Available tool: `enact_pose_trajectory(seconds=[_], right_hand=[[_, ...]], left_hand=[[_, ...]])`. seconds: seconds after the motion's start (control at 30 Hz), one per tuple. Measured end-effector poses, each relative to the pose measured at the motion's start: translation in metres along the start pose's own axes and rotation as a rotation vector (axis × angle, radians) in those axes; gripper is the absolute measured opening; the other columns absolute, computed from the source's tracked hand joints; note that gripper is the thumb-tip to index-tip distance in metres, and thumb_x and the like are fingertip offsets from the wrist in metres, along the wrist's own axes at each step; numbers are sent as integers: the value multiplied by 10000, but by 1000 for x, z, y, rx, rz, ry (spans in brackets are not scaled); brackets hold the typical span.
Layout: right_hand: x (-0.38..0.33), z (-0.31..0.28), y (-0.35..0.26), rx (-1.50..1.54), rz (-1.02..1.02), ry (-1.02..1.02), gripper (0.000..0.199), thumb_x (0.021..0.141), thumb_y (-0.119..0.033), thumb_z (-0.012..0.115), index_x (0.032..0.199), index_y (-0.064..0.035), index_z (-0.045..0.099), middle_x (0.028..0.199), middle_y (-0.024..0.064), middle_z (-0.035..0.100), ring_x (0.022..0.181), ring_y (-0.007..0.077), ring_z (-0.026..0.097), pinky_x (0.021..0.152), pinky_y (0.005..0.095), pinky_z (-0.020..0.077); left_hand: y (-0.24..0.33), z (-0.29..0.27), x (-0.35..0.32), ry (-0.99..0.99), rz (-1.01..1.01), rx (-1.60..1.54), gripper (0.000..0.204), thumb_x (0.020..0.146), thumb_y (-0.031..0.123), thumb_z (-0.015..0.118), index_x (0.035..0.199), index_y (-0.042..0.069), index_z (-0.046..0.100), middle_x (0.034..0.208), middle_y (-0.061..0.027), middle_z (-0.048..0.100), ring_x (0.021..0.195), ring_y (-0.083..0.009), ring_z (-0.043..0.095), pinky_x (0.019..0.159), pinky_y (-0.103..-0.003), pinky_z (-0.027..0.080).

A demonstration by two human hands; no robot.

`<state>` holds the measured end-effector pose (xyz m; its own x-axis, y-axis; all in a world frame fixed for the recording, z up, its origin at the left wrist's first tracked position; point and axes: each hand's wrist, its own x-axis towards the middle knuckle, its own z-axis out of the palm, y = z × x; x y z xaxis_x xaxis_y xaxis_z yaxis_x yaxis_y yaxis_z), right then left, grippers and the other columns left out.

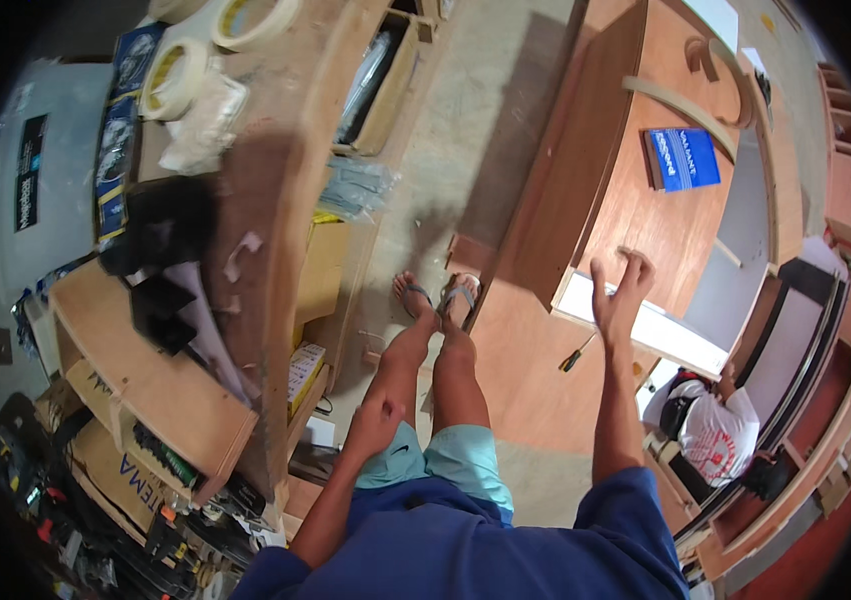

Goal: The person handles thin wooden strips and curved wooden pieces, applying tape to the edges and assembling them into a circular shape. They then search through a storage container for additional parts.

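Note:
My right hand [623,300] reaches over the near edge of a reddish wooden cabinet [645,235], fingers apart and with nothing in them. Whether its fingertips touch the wood I cannot tell. Below that hand, a screwdriver [571,360] with a dark green and orange handle lies on a plywood sheet [520,390]. Farther along the cabinet top lies a blue hardcover book [683,160], beside a curved wooden strip [680,108]. My left hand [375,425] is closed in front of my thigh; its curled fingers hide whatever they may hold.
On the left runs a wooden workbench [290,90] with tape rolls [175,80] and a curved wooden piece [160,375]. An open box [380,85] and a plastic-wrapped bundle [358,188] sit at its side. At right another person [717,435] in a white shirt crouches by shelving.

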<state>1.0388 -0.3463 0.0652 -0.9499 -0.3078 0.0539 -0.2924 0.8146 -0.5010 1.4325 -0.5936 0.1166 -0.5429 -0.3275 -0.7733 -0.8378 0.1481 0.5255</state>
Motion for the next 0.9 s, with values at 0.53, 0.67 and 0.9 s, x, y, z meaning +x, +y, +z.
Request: enact_pose_trajectory(seconds=[0.53,0.67,0.9], right_hand=[[-5,150,127,-131,29,24,951,880,-431,785,1630,-91,308,1631,274,226,1515,402,199,1226,518,186],[0,153,121,-111,50,31,974,892,-356,791,1628,-29,244,1618,232,166,1531,383,196,1261,495,174],[-7,153,132,-239,119,79,904,860,-480,755,1592,-85,398,1649,247,268,1547,396,204,1247,570,116]], left_hand=[[-67,-65,288,1045,-45,429,520,915,309,765,1227,-40,538,1280,-253,545,1177,-387,553,1021,-472,442],[-92,-94,336,960,-94,562,773,865,405,820,1379,-63,481,1376,-292,510,1272,-420,519,1095,-497,397],[-172,-91,424,982,82,400,748,887,461,786,1385,-45,550,1321,-289,628,1195,-399,632,1018,-474,488]])
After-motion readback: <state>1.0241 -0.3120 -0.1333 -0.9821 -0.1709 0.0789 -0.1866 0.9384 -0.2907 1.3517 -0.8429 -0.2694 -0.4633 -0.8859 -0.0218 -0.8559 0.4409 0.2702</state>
